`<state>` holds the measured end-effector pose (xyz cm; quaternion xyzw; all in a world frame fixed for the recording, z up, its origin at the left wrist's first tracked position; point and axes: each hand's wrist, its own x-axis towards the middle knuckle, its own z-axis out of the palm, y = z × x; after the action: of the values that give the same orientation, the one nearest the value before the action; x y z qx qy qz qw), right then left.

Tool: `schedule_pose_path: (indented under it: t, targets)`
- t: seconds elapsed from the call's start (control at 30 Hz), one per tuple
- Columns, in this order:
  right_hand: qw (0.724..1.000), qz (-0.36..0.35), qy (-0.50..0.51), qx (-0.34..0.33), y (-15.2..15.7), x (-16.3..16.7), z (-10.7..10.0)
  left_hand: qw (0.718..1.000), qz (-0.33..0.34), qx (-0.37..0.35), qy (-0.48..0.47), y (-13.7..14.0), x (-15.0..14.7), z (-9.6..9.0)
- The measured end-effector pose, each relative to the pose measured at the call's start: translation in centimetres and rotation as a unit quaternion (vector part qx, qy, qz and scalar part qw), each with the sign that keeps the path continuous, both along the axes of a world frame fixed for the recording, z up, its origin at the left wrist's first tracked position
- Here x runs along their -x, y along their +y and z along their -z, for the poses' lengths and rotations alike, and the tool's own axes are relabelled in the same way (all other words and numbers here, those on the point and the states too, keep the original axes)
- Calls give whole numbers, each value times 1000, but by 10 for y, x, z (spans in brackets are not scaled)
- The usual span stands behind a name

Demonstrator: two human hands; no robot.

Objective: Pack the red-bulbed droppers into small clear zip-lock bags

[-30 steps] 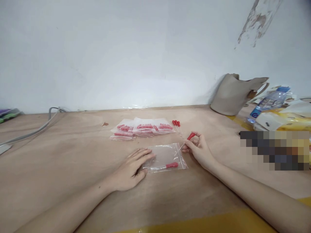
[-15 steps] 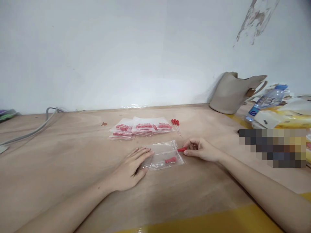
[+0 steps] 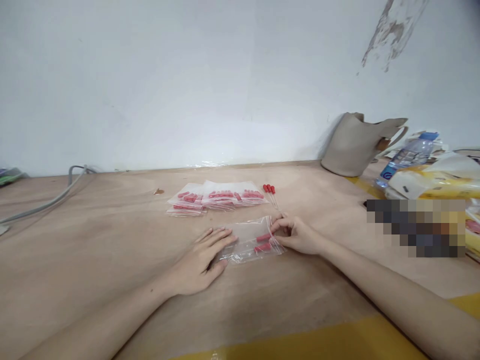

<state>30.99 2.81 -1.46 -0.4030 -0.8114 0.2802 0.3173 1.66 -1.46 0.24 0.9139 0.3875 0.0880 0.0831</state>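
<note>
A clear zip bag (image 3: pixel 245 230) lies flat on the table. My left hand (image 3: pixel 204 260) rests on its left part with fingers stretched out, pressing it down. Inside the bag lies one dropper with a red bulb (image 3: pixel 262 247). A second red-bulbed dropper (image 3: pixel 264 237) lies above it, mostly inside. My right hand (image 3: pixel 296 235) is at the bag's right-hand mouth, its thumb and fingers pinched at the end of that second bulb. Just beyond the right hand, several loose droppers (image 3: pixel 269 189) lie side by side with thin clear stems.
Filled bags (image 3: pixel 221 195) with red bulbs are stacked behind the work. A grey bag (image 3: pixel 347 145) leans on the wall at right, near a water bottle (image 3: pixel 407 157) and a yellow-white package (image 3: pixel 431 182). A grey cable (image 3: pixel 56 200) runs along the left.
My right hand has moved left to the bag's mouth, and the second dropper has slid further into the bag. My left hand has stayed in place.
</note>
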Motion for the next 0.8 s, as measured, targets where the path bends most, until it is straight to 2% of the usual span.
schedule_pose_path:
  t: [0.1, 0.27, 0.43, 0.5, 0.57, 0.63, 0.7, 0.8]
  targets:
    - [999, -37, -9, -21, 1, 4, 1, 1000, 0, -1, -2, 0, 0, -1]
    - [992, -112, -2, 63, 3, -4, -4, 1000, -3, -3, -5, 0, 0, 0]
    - [995, -88, 3, 53, 0, -5, -5, 1000, 4, -6, -3, 1, 0, 1]
    - [995, -15, 34, 95, 6, -7, -3, 1000, 2, -6, 1, 0, 1, 1]
    - [986, 102, 67, 117, 19, -12, -1, 1000, 0, -3, 2, 1, 1, 1]
    - [969, 219, 72, 89, 38, -16, -1, 1000, -1, 2, 0, 1, 0, 0]
    - [949, 310, 27, 49, 60, -18, -3, 1000, 0, 7, -4, 1, 0, 0]
    - [925, 375, -40, 49, 91, -14, -6, 1000, -1, 13, -5, 1, -1, -1]
